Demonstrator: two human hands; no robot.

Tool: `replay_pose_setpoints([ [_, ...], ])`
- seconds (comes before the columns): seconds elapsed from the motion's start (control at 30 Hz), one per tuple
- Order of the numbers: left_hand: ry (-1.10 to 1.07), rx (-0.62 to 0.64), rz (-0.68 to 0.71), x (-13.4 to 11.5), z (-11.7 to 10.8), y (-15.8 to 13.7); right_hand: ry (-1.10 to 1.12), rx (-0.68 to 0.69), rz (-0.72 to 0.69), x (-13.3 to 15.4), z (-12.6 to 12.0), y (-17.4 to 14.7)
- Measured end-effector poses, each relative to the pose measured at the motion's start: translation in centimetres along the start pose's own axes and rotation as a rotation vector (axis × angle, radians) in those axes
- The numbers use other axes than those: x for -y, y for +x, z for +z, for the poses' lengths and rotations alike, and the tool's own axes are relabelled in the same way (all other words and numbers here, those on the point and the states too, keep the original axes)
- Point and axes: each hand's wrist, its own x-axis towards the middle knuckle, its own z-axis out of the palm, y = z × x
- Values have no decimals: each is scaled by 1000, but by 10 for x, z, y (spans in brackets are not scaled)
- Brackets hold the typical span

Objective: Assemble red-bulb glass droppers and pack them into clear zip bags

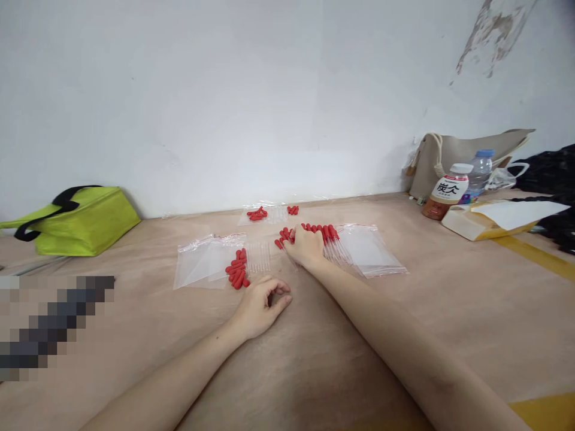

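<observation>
While the left grip point(262, 304) is resting spread, the right grip point(308, 245) is touching thin, clear, red-topped tubes point(333, 242) around it; I can't tell whether it's pinching.

I have the right arm point(395, 323) stretched farther toward the far edge of the table point(256, 389), its hand point(308, 246) knuckles up, fingers bent, fingertips partly hidden. My left arm point(179, 374) stops shorter; its hand point(258, 308) curls loosely, thumb apart from fingers.
</observation>
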Motion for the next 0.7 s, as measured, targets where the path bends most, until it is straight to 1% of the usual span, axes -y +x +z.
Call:
replay_pose_setpoints([
  [0.1,32,-60,7,-1,-4,2,-24,62,-71,12,-2,-5],
  [0.13,58,-112,7,1,-9,4,-27,86,-93,17,-2,-6],
  [0.2,125,-253,-13,11,-24,11,-31,120,-119,27,0,-7],
  [0.23,151,-331,-40,19,-34,15,-35,135,-122,32,1,-8],
  [0.27,169,-392,-96,29,-45,19,-38,150,-120,36,2,-7],
  [0.3,179,-436,-180,41,-55,22,-40,164,-112,40,4,-7],
  [0.33,154,-451,-279,53,-65,24,-40,177,-100,43,5,-6],
  [0.4,0,-442,-499,76,-80,27,-34,205,-68,47,6,-4],
  [0.47,-115,-438,-632,92,-87,26,-26,228,-37,50,8,-1],
  [0.53,-149,-429,-664,99,-89,25,-17,248,-14,52,8,1],
  [0.7,-111,-370,-618,99,-84,34,-8,274,3,54,9,5],
])
